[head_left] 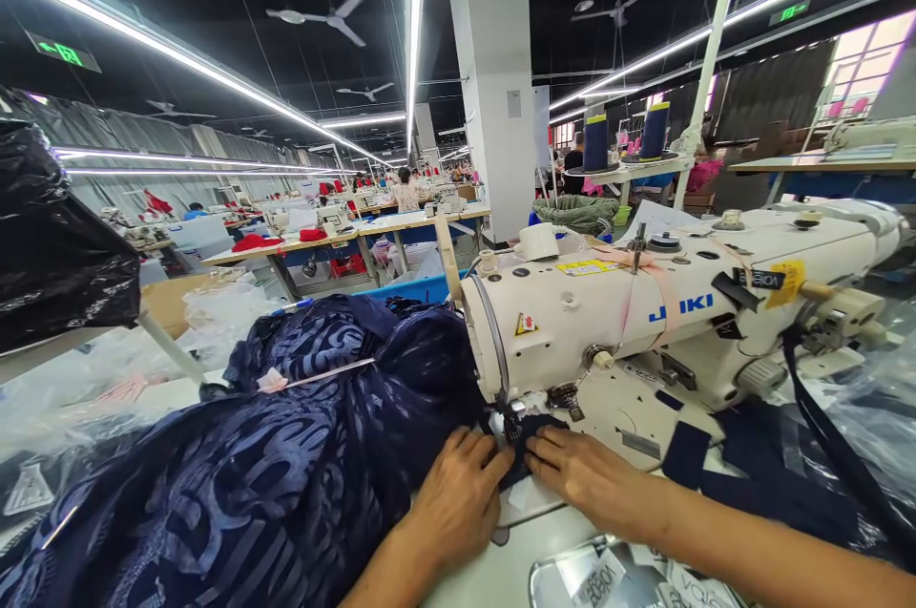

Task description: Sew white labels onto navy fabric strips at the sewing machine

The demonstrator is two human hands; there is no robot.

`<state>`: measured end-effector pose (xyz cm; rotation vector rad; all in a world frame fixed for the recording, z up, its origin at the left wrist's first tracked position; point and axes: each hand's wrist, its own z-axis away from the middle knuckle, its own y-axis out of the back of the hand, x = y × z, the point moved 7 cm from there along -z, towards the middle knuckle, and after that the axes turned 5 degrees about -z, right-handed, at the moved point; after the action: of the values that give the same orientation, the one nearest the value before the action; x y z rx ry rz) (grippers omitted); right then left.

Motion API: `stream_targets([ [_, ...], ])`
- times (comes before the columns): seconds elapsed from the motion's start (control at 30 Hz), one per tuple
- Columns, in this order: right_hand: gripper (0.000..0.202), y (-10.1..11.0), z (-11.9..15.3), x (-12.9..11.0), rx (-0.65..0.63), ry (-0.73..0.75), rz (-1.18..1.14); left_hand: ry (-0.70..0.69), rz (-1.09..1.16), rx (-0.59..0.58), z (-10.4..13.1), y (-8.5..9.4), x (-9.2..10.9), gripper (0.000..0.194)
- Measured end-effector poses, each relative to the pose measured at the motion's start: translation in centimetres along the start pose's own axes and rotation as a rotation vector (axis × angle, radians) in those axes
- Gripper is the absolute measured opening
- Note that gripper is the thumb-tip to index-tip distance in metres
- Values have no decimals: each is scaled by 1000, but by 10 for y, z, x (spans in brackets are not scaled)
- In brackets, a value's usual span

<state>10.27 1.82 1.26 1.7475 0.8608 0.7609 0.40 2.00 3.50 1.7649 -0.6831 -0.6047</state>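
My left hand (465, 489) is closed, its curled fingertips gripping navy fabric just left of the needle area. Across from it, my right hand (597, 482) holds the edge of a small dark navy fabric piece (538, 429) under its bent fingers. That fabric lies beneath the presser foot (510, 425) of a white JUKI sewing machine (572, 326). A bulky navy garment (236, 474) with a shiny swirled pattern is heaped to the left, reaching up to the machine head. Where the small piece joins the garment is hidden.
Navy fabric patches (687, 455) and a black strap (830, 436) lie right of the machine. A metal tray (548, 579) with printed labels (601, 581) sits at the front. A black plastic bag (61, 245) stands left. Thread cones (595, 143) stand behind, with more workstations beyond.
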Motion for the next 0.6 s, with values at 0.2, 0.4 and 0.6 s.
stream_targets([
  [0.2, 32, 4, -3, 10, -38, 134, -27, 77, -7, -121, 0, -1, -1, 38],
  [0.4, 30, 5, -5, 19, -14, 152, -53, 172, -207, -147, -12, -13, 4, 25],
  [0.6, 35, -6, -5, 25, -7, 150, -46, 268, -341, -77, -19, -20, 7, 23],
])
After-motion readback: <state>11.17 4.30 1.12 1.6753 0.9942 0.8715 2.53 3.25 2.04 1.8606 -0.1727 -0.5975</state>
